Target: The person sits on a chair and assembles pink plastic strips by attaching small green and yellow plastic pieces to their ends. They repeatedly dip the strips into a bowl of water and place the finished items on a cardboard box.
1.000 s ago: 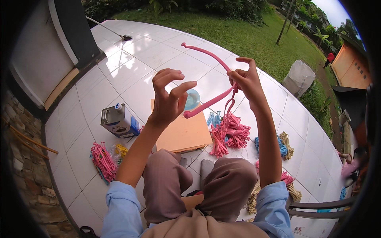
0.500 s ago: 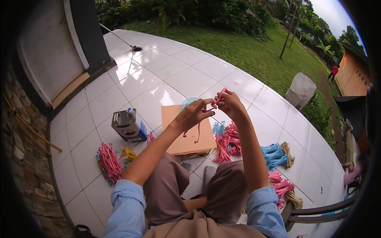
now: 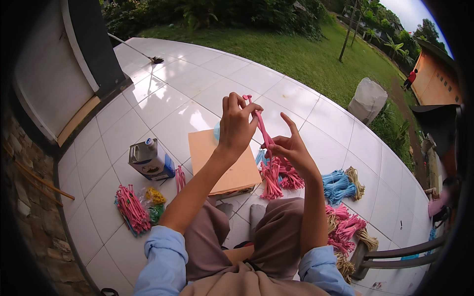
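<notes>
Above the cardboard-topped box, my left hand [image 3: 236,123] pinches the upper end of a folded pink strap [image 3: 263,130] with small round knobs at its tip. Lower down and to the right, my right hand [image 3: 295,152] grips the same strap between thumb and fingers, its index finger raised. The strap stretches slantwise between both hands. Under them lies a flat tan board [image 3: 212,163]. Bundles of like pink straps [image 3: 272,181] rest on the floor just right of it.
A blue and white metal can [image 3: 151,160] stands left of the board. Nearby are another pink bundle [image 3: 132,209] and a bag of yellow pieces [image 3: 155,196]. Blue straps [image 3: 338,186] and beige bundles [image 3: 366,239] lie to the right, by a dark wooden chair [image 3: 402,260].
My left hand has risen, and my right hand has moved lower. The strap, earlier looped and dangling between my fingers, is now drawn out between the hands. The view has shifted slightly.
</notes>
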Motion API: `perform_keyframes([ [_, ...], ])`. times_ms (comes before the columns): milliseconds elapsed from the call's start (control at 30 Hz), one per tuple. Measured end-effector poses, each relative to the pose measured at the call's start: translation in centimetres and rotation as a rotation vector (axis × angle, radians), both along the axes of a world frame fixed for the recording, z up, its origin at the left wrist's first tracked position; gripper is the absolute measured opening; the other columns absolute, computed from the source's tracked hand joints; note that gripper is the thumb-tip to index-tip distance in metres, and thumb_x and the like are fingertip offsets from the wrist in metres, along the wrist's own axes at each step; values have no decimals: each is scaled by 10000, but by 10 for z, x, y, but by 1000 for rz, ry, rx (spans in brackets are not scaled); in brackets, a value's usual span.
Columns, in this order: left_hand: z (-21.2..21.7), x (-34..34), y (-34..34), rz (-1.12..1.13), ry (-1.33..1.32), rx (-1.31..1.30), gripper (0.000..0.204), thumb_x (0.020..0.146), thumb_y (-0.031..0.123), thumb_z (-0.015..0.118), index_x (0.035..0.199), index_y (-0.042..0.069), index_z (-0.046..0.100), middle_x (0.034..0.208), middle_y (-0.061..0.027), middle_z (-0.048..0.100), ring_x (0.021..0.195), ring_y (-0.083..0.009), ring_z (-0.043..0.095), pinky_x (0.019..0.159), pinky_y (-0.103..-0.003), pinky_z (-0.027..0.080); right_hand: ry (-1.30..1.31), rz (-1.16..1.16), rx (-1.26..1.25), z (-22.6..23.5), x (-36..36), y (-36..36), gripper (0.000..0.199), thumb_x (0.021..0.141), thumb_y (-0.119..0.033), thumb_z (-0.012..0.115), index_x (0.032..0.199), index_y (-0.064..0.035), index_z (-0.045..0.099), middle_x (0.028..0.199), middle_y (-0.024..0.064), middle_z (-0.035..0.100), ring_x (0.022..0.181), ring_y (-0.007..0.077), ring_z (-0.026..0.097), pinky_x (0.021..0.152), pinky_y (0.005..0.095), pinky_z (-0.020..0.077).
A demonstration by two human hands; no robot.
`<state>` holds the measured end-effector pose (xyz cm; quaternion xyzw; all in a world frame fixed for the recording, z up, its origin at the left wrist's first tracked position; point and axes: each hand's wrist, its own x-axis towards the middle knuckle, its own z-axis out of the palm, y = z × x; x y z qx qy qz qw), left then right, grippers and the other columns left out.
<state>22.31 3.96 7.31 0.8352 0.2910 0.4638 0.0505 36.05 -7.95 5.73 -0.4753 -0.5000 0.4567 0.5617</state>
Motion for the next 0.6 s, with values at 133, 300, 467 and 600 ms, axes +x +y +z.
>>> perform_keyframes([
  [133, 4, -19, 1, 86, 262, 339, 383, 732, 121, 695, 1072, 286, 635, 1091, -48, 386, 1042, -237, 331, 839, -377, 308, -199, -163, 53, 7, 12, -6, 754, 860, -56, 596, 1418, -77, 89, 864, 146, 649, 671, 131, 579, 641, 271, 478],
  [300, 16, -28, -20, 47, 361, 263, 346, 696, 198, 728, 1032, 240, 654, 1159, -22, 378, 1108, -210, 306, 889, -390, 268, -139, -59, 84, 18, 17, -11, 696, 874, -64, 586, 1412, -87, 145, 835, 127, 656, 637, 101, 544, 597, 236, 451],
  [467, 6, -26, -7, -339, 454, 268, 267, 751, 156, 658, 1005, 103, 596, 1064, -84, 526, 1031, -247, 499, 826, -390, 413, -100, -25, 129, 28, 8, -11, 686, 855, -70, 617, 1402, -83, 204, 838, 126, 660, 657, 101, 568, 599, 230, 449],
  [600, 2, -31, -14, -470, 274, -10, 227, 822, 154, 596, 983, 13, 520, 807, -147, 594, 732, -329, 598, 606, -385, 480, -318, -343, 176, 36, 15, -23, 649, 800, -39, 667, 1351, -51, 325, 847, 115, 668, 726, 110, 615, 670, 239, 489],
])
